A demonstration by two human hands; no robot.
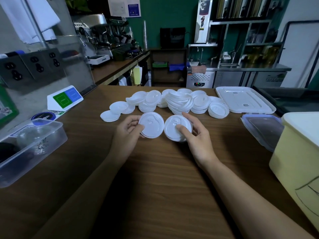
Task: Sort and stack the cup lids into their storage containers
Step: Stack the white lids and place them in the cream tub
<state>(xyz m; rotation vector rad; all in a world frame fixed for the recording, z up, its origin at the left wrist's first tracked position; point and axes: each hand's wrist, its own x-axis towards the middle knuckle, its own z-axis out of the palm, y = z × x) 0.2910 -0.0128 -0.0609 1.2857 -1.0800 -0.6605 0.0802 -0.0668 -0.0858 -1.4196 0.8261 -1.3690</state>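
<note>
My left hand [126, 133] grips a small stack of white cup lids [152, 124] by its left rim, just above the wooden counter. Beside it, my right hand [196, 135] holds a second stack of white lids [173, 129], thumb on top and fingers around the right side. The two stacks nearly touch at the middle. Behind them lies a heap of white lids [179, 101] in several loose piles, with smaller flat lids [114, 111] at its left end.
A clear plastic container [51, 135] sits at the left counter edge. At the right stand a pale yellow tub [296, 163], a clear blue-rimmed container lid [262, 128] and a white tray lid [245, 100]. A green-and-blue sign [65, 98] stands at back left.
</note>
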